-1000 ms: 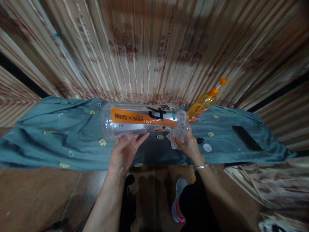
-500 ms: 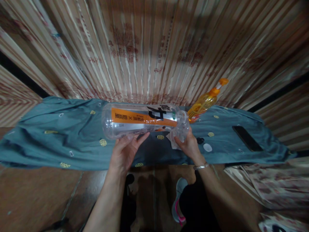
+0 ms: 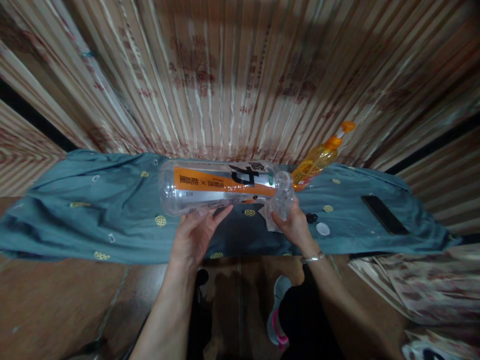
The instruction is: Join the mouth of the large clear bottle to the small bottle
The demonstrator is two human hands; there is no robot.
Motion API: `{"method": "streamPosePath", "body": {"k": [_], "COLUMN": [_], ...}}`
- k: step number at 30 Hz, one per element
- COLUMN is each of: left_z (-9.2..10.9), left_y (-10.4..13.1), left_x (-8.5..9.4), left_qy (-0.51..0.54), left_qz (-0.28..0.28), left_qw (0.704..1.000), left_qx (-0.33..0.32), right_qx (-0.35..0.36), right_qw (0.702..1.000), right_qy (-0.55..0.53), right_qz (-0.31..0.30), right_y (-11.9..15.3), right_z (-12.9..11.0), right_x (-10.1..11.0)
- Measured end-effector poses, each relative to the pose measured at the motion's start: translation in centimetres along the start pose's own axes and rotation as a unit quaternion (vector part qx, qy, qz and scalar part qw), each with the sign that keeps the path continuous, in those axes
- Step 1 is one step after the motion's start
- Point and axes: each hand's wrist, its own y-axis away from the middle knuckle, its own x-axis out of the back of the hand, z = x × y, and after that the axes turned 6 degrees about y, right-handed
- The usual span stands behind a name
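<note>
A large clear plastic bottle (image 3: pixel 221 186) with an orange and silver label lies sideways above the cloth, its neck to the right. My left hand (image 3: pixel 195 234) holds its lower side, thumb and fingers against the plastic. My right hand (image 3: pixel 294 222) is closed round a small clear plastic piece (image 3: pixel 282 200) at the bottle's neck. Whether that piece is joined to the neck cannot be made out. Just behind it, an orange pump bottle (image 3: pixel 317 160) stands tilted in the view. A pale tissue (image 3: pixel 270 221) lies under the right hand.
Teal cloth (image 3: pixel 123 215) covers the narrow table. To the right are a white round disc (image 3: pixel 322 229), a small black item (image 3: pixel 311 218) and a black phone (image 3: pixel 384 215). A pleated curtain (image 3: pixel 232 75) hangs close behind the table.
</note>
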Motion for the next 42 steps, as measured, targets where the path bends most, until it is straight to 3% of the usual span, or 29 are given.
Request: {"method": "streamPosePath", "body": {"k": [42], "left_z": [0.0], "left_y": [-0.1], "left_x": [1.0], "left_qy": [-0.017], "left_qz": [-0.022], "left_qw": [0.999], "left_qx": [0.017], "right_qx": [-0.006], "right_qw": [1.000], "right_qy": [-0.020], "right_qz": [-0.012], "right_y": [-0.1], "right_z": [-0.3], "right_x": [0.3]}}
